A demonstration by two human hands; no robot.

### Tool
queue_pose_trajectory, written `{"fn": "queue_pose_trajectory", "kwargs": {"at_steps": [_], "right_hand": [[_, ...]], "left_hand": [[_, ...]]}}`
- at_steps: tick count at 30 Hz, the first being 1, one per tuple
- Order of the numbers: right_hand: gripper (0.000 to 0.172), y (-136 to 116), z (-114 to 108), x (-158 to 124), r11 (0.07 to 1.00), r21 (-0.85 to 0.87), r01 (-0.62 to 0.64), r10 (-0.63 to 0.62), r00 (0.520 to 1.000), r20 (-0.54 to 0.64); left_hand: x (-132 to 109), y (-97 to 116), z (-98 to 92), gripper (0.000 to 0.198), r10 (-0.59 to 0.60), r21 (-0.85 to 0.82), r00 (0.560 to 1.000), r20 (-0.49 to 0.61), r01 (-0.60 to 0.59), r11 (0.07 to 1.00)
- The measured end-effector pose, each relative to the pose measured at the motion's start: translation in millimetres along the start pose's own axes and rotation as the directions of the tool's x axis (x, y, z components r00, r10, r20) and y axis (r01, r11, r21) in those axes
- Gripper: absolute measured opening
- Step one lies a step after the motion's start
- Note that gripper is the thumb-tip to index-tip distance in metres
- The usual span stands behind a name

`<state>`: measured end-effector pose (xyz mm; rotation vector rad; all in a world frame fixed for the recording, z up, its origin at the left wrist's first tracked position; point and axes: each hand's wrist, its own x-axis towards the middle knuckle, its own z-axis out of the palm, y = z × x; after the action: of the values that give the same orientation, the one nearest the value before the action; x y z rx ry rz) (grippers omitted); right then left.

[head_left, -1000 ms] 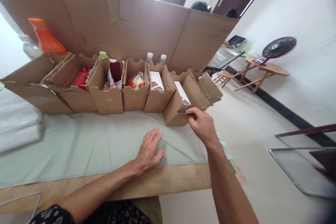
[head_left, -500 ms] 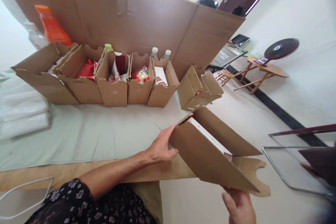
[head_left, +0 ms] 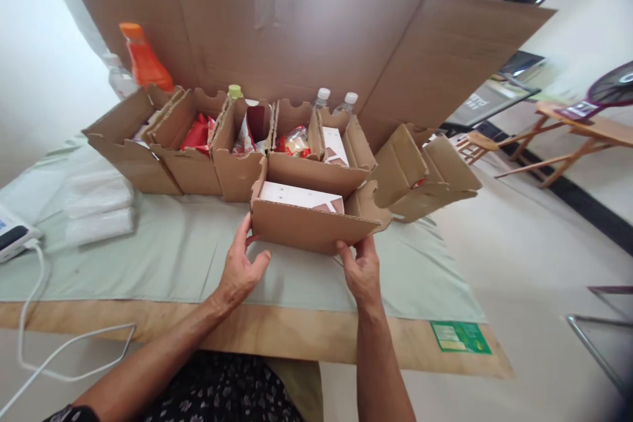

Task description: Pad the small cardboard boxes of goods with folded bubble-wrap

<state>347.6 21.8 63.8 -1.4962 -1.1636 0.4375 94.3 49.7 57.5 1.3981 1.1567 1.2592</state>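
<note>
Centre frame, the cardboard box with a white carton inside is tilted above the table. The right hand pinches its lower edge; the left hand, loosely spread, props the left corner. Likely light, stiff, crushable: best held under both corners

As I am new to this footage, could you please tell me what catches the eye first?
At centre, the left hand and right hand hold a cardboard box with a white carton inside. Behind it stands a row of boxes with snacks, and an orange bottle at far left.
</note>
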Motion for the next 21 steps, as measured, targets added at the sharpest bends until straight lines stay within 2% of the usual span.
{"fn": "queue_pose_trajectory", "kwargs": {"at_steps": [2, 4, 7, 8, 10, 12, 13, 15, 16, 18, 21], "right_hand": [[0.038, 2, 9, 1, 1.0, 0.01, -0.021, 0.022, 0.999, -0.042], [0.046, 8, 8, -7, 0.997, 0.014, -0.079, 0.079, 0.997, -0.022], [0.064, 16, -1, -39, 0.979, -0.093, -0.179, 0.18, 0.984, 0.003], [0.065, 17, -4, -52, 0.969, -0.155, -0.195, 0.194, 0.981, -0.018], [0.057, 16, -6, -79, 0.948, -0.267, -0.174, 0.159, 0.984, -0.075], [0.042, 9, 0, -104, 0.942, -0.325, -0.086, 0.063, 0.995, -0.08], [0.034, 4, 6, -114, 0.942, -0.334, -0.02, 0.006, 0.999, -0.044], [0.023, -11, 26, -128, 0.941, -0.305, 0.146, -0.119, 0.987, 0.103], [0.021, -20, 39, -130, 0.935, -0.264, 0.236, -0.187, 0.963, 0.196], [0.024, -42, 70, -124, 0.911, -0.146, 0.385, -0.317, 0.882, 0.35], [0.031, -77, 123, -97, 0.852, -0.018, 0.523, -0.456, 0.758, 0.467]], "left_hand": [[4, -2, 0.4, 0.081, 0.038, 0.014, 0.999, 0.015, -0.038, 0.999], [4, -3, 0.7, 0.083, 0.075, 0.027, 0.997, 0.035, -0.075, 0.997], [0, -4, -9.9, 0.082, 0.071, 0.098, 0.995, 0.073, -0.078, 0.992], [-3, -6, -17.0, 0.079, 0.066, 0.141, 0.993, 0.095, -0.079, 0.987], [-9, -9, -34.4, 0.069, 0.075, 0.235, 0.986, 0.15, -0.109, 0.966], [-16, -14, -51.5, 0.058, 0.097, 0.314, 0.972, 0.215, -0.163, 0.936], [-20, -17, -58.4, 0.054, 0.111, 0.342, 0.961, 0.255, -0.197, 0.919], [-25, -21, -67.0, 0.048, 0.135, 0.382, 0.931, 0.339, -0.268, 0.884], [-27, -23, -68.7, 0.045, 0.146, 0.394, 0.914, 0.379, -0.303, 0.868], [-28, -26, -67.5, 0.041, 0.159, 0.398, 0.887, 0.433, -0.346, 0.849], [-27, -30, -58.7, 0.037, 0.141, 0.332, 0.911, 0.387, -0.28, 0.901]]}}
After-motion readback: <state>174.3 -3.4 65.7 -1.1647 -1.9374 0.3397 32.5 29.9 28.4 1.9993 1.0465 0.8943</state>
